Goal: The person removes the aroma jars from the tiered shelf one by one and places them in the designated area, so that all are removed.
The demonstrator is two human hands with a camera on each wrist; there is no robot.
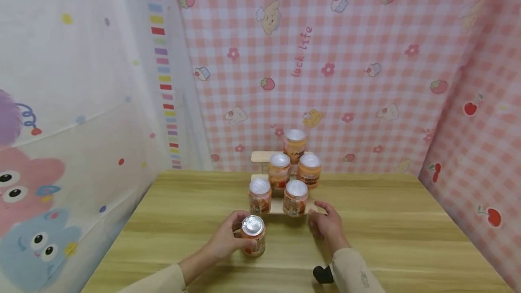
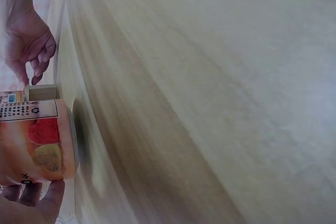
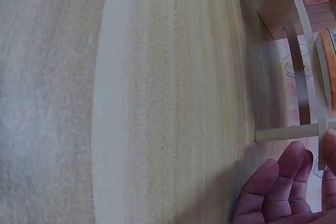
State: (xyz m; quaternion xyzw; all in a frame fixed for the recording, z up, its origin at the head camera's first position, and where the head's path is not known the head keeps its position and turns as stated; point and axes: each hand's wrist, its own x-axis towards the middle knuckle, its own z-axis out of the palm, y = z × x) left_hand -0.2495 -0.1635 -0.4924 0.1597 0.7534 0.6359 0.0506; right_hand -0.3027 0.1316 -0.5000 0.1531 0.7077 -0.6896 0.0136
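Observation:
My left hand [image 1: 224, 239] grips an orange-labelled can [image 1: 254, 234] with a silver lid, upright at the front of a small stepped wooden rack [image 1: 277, 205]. In the left wrist view, this can [image 2: 37, 142] shows a fruit picture and its base close over the table. My right hand [image 1: 329, 226] is at the right end of the rack's lowest step, thumb and finger about the board's end. The right wrist view has the thumb on the board [image 3: 321, 103], other fingers curved beneath. Several similar cans stand on the rack: one on top, two on each lower step.
The rack stands on a wood-grain table [image 1: 386, 220], toward its back. Behind it hangs a pink checked cloth [image 1: 346, 94], with a white patterned cloth [image 1: 101, 125] on the left. A black object [image 1: 323, 275] sits by my right cuff.

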